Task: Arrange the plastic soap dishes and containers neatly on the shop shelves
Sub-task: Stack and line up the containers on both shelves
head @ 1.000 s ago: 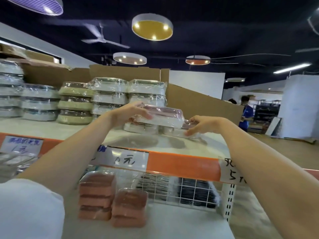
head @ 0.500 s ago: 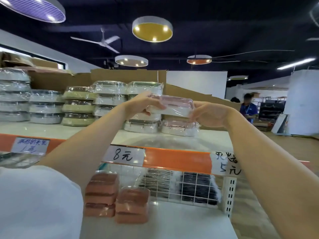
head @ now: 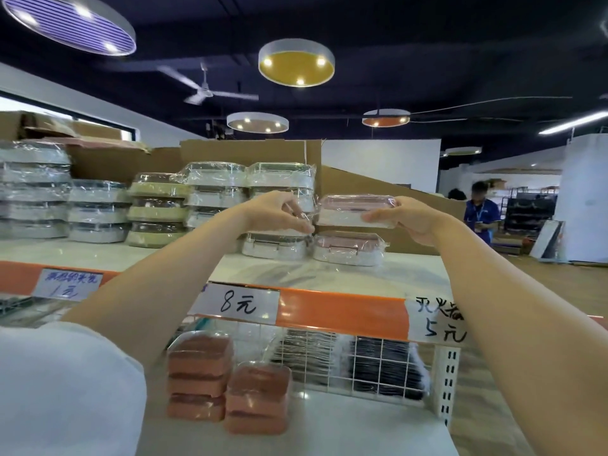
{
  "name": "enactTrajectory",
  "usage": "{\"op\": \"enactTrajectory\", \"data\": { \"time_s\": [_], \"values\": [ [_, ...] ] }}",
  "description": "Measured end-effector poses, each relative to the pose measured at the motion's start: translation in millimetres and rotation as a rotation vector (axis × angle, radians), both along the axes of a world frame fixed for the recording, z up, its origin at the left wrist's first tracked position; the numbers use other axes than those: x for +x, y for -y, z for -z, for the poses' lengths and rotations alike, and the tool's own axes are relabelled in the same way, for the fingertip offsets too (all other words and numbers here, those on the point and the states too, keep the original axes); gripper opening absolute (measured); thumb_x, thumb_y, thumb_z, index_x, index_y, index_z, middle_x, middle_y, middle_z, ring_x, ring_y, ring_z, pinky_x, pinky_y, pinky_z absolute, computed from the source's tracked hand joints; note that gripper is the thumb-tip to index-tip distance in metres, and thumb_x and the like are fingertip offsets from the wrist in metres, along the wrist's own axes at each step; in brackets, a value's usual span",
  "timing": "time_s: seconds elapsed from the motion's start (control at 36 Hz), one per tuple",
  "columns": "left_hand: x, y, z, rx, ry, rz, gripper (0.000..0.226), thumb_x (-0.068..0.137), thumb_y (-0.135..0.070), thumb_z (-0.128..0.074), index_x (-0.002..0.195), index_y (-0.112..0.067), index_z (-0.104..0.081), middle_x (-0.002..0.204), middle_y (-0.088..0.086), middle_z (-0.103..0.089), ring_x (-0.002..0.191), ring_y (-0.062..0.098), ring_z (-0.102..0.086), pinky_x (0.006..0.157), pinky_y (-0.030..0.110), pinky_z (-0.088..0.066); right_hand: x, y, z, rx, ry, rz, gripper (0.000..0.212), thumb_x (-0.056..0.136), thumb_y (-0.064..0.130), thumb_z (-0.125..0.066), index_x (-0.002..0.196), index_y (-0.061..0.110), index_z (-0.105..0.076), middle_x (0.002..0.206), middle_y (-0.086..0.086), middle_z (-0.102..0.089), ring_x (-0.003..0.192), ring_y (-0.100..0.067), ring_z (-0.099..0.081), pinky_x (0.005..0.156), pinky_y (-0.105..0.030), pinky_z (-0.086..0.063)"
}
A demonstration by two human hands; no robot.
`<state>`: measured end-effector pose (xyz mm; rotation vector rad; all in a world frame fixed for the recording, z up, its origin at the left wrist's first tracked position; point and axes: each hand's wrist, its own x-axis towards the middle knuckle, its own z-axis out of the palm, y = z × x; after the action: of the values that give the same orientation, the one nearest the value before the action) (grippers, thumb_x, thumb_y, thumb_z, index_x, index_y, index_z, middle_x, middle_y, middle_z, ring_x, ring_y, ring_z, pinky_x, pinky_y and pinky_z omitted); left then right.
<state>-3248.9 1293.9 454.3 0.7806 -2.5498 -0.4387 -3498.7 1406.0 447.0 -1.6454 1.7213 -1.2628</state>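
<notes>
A pink wrapped container (head: 353, 210) is held just above another pink container (head: 348, 248) that stands on the top shelf (head: 345, 274). My left hand (head: 279, 213) grips its left end and my right hand (head: 399, 217) grips its right end. To the left rise stacks of wrapped white containers (head: 279, 205), green ones (head: 158, 207) and further white ones (head: 95, 212). The held container's underside is hidden.
Cardboard boxes (head: 358, 189) stand behind the stacks. The orange shelf edge (head: 342, 311) carries price labels. Below it sit stacked orange-brown dishes (head: 227, 380) and a white wire divider (head: 378, 360). A person in blue (head: 480, 213) stands far right on the wooden floor.
Both hands have carried the pink container up and to the right; it now hangs right over the pink container on the shelf.
</notes>
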Motion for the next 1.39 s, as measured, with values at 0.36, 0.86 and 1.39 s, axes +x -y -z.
{"op": "enactTrajectory", "data": {
  "time_s": [0.36, 0.86, 1.39],
  "values": [
    [9.1, 11.4, 16.0, -0.06, 0.133, -0.002, 0.038, 0.084, -0.043, -0.067, 0.108, -0.014, -0.065, 0.098, 0.005, -0.07, 0.093, 0.015, -0.062, 0.084, 0.03, -0.049, -24.0, 36.1, 20.3, 0.204, -0.159, 0.105, 0.102, 0.039, 0.073, -0.083, 0.122, 0.018, -0.058, 0.123, 0.001, -0.062, 0.116, -0.018, -0.054, 0.11, -0.043, -0.035],
    [11.1, -25.2, 10.6, -0.186, 0.217, -0.125, 0.033, 0.087, -0.041, -0.064, 0.108, -0.016, -0.062, 0.105, -0.002, -0.059, 0.097, 0.014, -0.054, 0.085, 0.028, -0.044, 35.1, -4.9, 8.5, 0.101, -0.648, 0.598, 0.088, 0.086, 0.05, -0.065, 0.145, 0.001, -0.021, 0.148, -0.018, -0.028, 0.139, -0.034, -0.024, 0.11, -0.05, -0.027],
    [105.1, -34.2, 9.1, -0.287, 0.285, -0.244, 0.025, 0.09, -0.029, -0.061, 0.103, -0.008, -0.06, 0.095, 0.001, -0.059, 0.089, 0.016, -0.055, 0.07, 0.023, -0.042, 145.8, -15.0, -0.3, 0.127, -1.105, 0.238, 0.036, 0.09, 0.026, -0.061, 0.116, 0.002, -0.055, 0.114, -0.013, -0.062, 0.101, -0.03, -0.061, 0.088, -0.045, -0.052]
  ]
}}
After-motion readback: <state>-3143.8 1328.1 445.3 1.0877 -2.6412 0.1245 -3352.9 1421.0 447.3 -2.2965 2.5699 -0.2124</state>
